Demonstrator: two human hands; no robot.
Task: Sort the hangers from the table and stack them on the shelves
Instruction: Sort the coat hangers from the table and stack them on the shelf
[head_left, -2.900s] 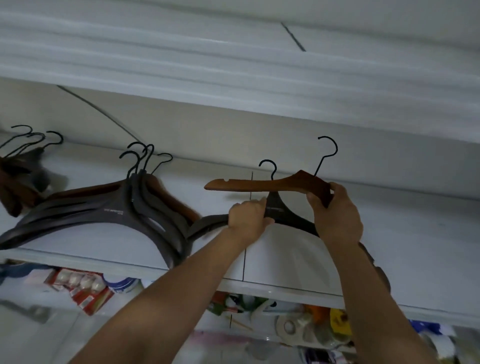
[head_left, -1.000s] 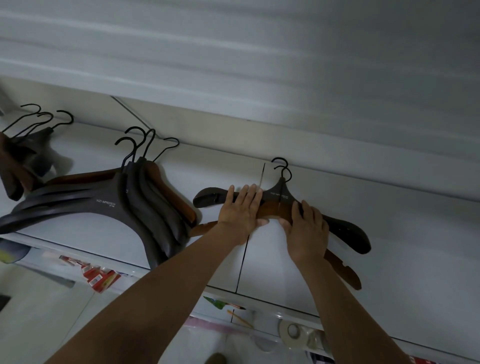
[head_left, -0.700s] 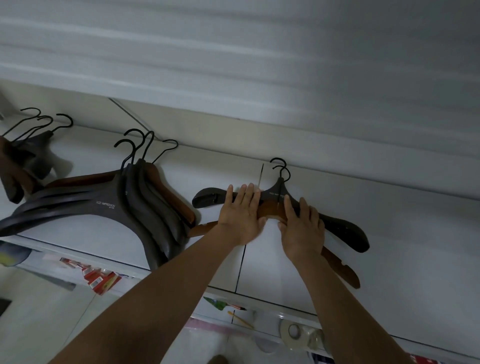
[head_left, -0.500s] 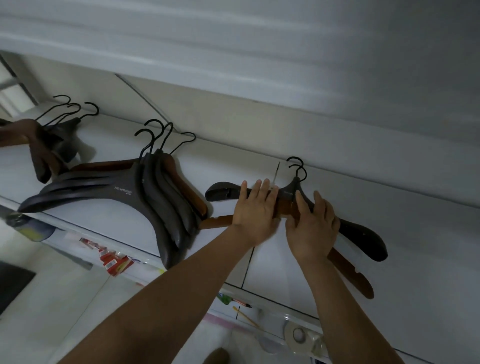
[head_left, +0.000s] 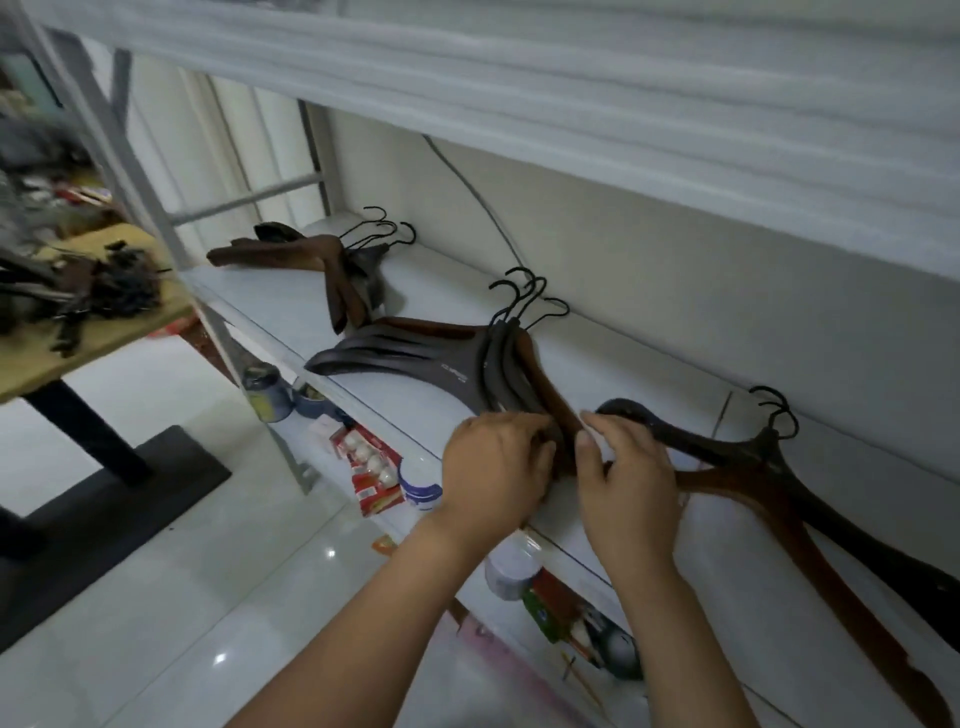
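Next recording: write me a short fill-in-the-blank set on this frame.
Hanger hooks on the white shelf form ____ clusters.
The left hand holds the lower ends of the grey hanger stack, the ____ pile on the shelf.
The right hand grips the black hanger, which lies over a ____ one.
The wooden table stands ____ of the shelf.
Missing: three; middle; brown; left.

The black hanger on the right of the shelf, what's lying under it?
A brown hanger lies under the black hanger, its arms showing nearer the shelf edge. Its neck is covered by the black one, and its left tip is hidden behind the right hand.
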